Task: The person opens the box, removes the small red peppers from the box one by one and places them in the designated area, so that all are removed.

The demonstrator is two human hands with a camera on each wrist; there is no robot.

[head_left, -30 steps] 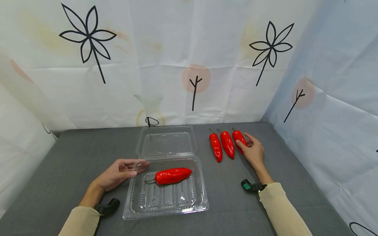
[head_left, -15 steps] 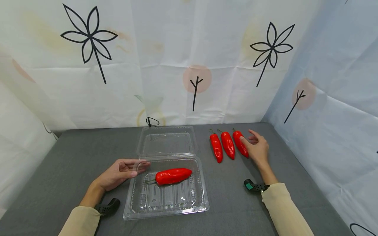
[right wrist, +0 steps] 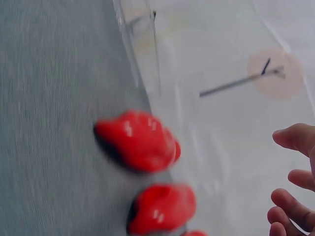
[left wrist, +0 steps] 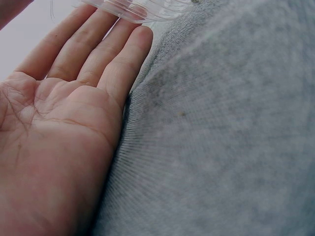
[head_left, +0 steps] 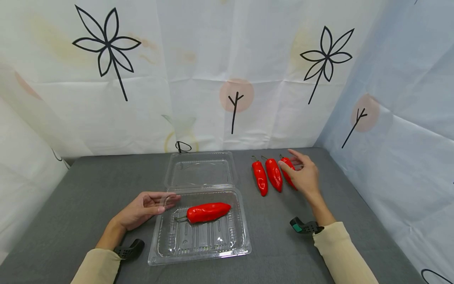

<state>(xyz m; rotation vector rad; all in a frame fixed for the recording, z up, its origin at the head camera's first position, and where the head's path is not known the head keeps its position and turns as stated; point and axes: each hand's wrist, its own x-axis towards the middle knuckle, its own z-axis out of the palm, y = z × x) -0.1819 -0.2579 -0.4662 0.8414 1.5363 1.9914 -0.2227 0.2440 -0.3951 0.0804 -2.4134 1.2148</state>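
Straight fingers of my left hand point(head_left: 142, 209) touch the left edge of a clear plastic clamshell box point(head_left: 198, 240); the left wrist view shows its palm and the box edge point(left wrist: 125, 12) at the fingertips. One red pepper point(head_left: 208, 212) lies in the box, its stem to the left. Three more red peppers lie side by side on the table: a left one point(head_left: 260, 177), a middle one point(head_left: 273, 174) and a right one point(head_left: 289, 180). Over the right one hovers my right hand point(head_left: 304, 173), thumb and fingers apart, partly hiding it. In the right wrist view those fingers point(right wrist: 295, 137) hold nothing.
The box's lid point(head_left: 200, 170) lies folded back behind it. A grey cloth point(head_left: 106, 177) covers the table. Printed white sheets point(head_left: 198, 59) hang along the back and sides.
My right hand came off the right pepper, drew away to the right, then moved back left and up over it. My left hand and the box have stayed put.
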